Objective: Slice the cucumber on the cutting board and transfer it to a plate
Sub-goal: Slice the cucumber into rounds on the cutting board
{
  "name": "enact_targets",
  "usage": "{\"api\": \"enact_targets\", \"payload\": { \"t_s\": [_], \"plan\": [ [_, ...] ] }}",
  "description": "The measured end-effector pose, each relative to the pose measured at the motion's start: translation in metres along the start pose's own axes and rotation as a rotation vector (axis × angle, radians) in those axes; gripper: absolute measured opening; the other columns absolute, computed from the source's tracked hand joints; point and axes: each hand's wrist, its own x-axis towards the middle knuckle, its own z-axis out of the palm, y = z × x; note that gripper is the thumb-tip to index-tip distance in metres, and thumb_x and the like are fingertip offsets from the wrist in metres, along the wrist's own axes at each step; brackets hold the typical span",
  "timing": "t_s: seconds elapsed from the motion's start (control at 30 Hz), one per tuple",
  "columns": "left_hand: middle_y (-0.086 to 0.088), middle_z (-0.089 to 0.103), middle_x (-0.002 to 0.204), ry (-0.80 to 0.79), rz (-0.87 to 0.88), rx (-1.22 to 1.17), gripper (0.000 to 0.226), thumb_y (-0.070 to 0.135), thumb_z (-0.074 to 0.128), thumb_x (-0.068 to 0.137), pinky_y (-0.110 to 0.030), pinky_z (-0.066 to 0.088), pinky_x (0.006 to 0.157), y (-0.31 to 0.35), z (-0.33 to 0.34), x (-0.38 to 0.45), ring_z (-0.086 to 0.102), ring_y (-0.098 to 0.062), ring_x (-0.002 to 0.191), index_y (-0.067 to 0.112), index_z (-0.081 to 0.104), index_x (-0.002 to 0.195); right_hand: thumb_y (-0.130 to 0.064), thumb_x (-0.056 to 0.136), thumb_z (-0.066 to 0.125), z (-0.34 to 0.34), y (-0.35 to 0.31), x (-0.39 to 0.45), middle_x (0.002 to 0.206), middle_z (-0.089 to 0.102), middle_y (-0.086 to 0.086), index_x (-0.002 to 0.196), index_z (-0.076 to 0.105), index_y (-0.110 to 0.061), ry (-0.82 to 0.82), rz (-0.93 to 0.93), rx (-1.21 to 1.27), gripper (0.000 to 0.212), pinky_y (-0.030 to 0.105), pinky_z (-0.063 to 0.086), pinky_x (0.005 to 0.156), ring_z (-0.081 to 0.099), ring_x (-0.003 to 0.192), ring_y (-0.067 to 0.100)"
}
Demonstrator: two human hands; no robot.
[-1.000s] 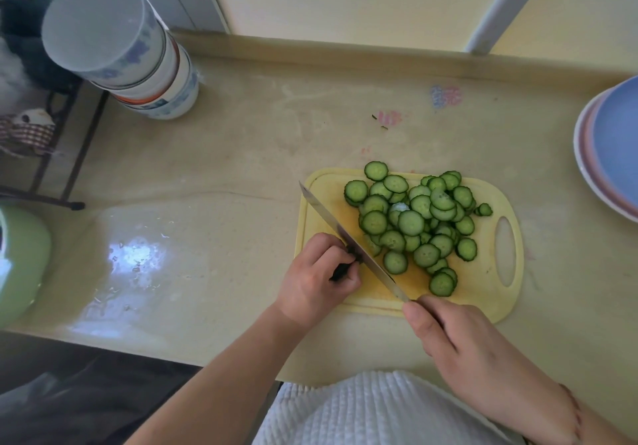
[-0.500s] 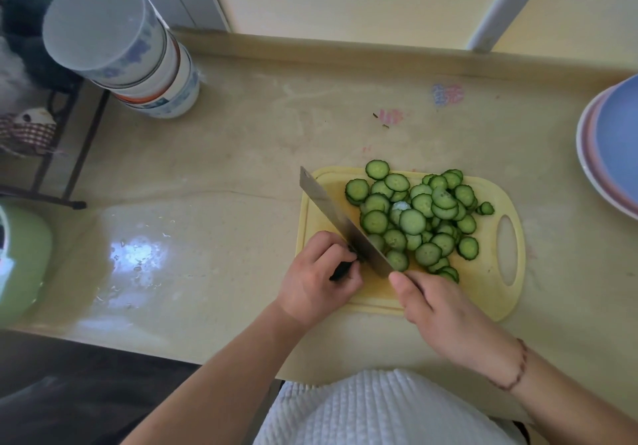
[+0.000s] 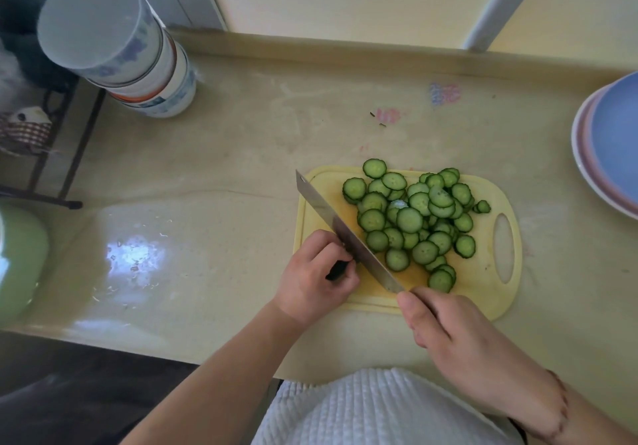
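Two hands on the job, as I see it from the head cam. Left hand sits at the near-left corner of the yellow cutting board, its fingers curled tight round a dark cucumber stub, w/ the knuckles touching the flat of the knife. Right hand at the near edge of the board grips the knife handle; handle itself hidden under the hand, thumb along the near end of the blade. Blade runs diagonally from near-right to far-left, tip over the far-left corner of the board, edge down; can't tell if it touches the board. Cucumber slices lie heaped in a loose pile across the middle & far part of the board, just right of the blade, one slice hanging over the far edge. Board lies on the beige desk. Stacked plates, blue on top, at the right edge of the desk, well apart from the board. Stack of upturned bowls at far left. Green rounded thing at the near-left edge, only partly in view
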Motion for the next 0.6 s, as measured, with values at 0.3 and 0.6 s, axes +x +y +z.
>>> {"api": "enact_targets", "payload": {
  "t_s": [0.3,0.6],
  "plan": [
    [-0.007,0.057,0.086,0.002,0.029,-0.009,0.013,0.005,0.070,0.081,-0.028,0.049,0.058,-0.002,0.000,0.000,0.059,-0.023,0.068,0.010,0.058,0.082,-0.063,0.087,0.023,0.013,-0.001,0.019,0.055,0.050,-0.002,0.067,0.048,-0.019,0.003,0.022,-0.053,0.054,0.030,0.040,0.056,0.047,0.051,0.008],
    [-0.012,0.058,0.081,-0.025,0.027,0.006,0.010,0.003,0.069,0.083,-0.035,0.048,0.053,-0.002,0.001,0.000,0.058,-0.027,0.064,0.003,0.061,0.077,-0.066,0.085,0.018,0.020,0.002,0.032,0.056,0.052,-0.004,0.069,0.048,-0.023,0.020,0.010,-0.096,0.054,0.023,0.039,0.053,0.049,0.052,0.007]
  ]
}}
